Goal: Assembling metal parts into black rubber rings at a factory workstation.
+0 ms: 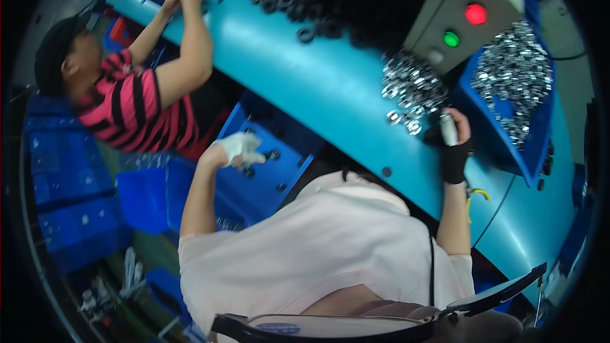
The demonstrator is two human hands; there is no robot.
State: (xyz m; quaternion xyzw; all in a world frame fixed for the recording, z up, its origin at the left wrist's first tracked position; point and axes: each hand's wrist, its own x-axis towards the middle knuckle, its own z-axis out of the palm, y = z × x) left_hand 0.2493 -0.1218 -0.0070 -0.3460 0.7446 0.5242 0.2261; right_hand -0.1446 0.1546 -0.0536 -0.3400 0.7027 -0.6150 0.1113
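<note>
My left hand (240, 150), in a white glove, hangs over a blue bin (295, 168) with several small dark round parts in it. Its fingers are loosely spread, and one dark part (274, 154) lies close to the fingertips. On the teal table, my right hand (455, 143) wears a black wrist covering and has white over one finger. That hand is curled at the edge of a pile of shiny metal rings (413, 86); what it grips, if anything, is hidden. A dark shape shows just beside its fingers.
A blue bin of shiny metal parts (530, 133) stands at the right, beside a grey control box (438, 16) with red and green lights. Dark rings (305, 35) lie at the back. Yellow-handled pliers (478, 195) are near my right forearm. A person (136, 98) works at left.
</note>
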